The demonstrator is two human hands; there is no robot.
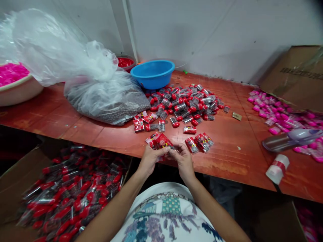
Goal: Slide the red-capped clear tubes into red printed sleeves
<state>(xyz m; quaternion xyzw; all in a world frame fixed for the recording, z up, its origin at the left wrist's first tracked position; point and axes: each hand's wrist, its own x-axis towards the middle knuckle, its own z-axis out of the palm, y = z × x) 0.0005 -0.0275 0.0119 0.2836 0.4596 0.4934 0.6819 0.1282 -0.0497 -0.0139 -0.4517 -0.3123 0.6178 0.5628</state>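
At the table's front edge, my left hand [151,158] pinches a red printed packet [160,141] between thumb and fingers. My right hand [182,157] closes on the packet's right end, its thumb close to the left thumb. Another red packet [152,137] lies just behind the held one. To the right rest several flat red packets [202,142], with a single packet [189,130] above them. Behind my hands is a heap of small clear containers with red caps [186,102], filled with dark contents.
A plastic bag of dark pellets [108,101] leans beside a blue basin [152,75]. Below left, a carton [15,188] holds red-capped containers. Pink-capped containers [282,114], a purple-topped bottle [285,139], a white roll [277,169] and a cardboard box [295,77] occupy the right side.
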